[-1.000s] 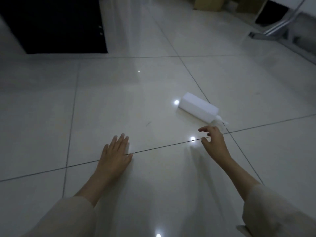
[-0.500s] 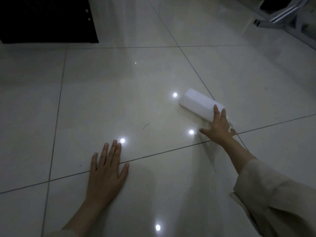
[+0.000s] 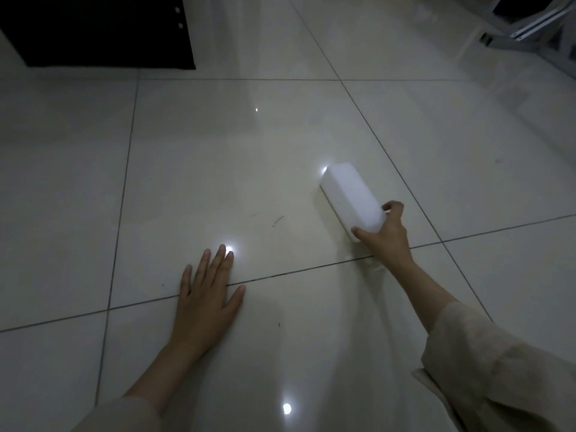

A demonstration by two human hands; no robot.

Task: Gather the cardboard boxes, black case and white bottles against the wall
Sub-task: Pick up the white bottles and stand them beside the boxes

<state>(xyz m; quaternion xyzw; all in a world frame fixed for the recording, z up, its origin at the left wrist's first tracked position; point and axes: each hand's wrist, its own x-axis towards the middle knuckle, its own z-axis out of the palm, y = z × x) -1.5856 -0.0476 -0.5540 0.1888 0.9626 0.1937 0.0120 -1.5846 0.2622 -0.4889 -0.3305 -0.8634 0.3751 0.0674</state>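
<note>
The white bottle (image 3: 352, 198) lies on its side on the glossy tiled floor (image 3: 218, 151), its body stretching toward eleven o'clock from the right hand (image 3: 386, 235), which is curled around its near end, thumb on one side and fingers on the other. The bottle is boxy, smooth and matte; its cap end is hidden behind the hand. At eight o'clock from it, the left hand (image 3: 205, 294) presses flat on the tile, fingers spread, holding nothing. A black case (image 3: 93, 29) at the top left is cut off by the frame.
</note>
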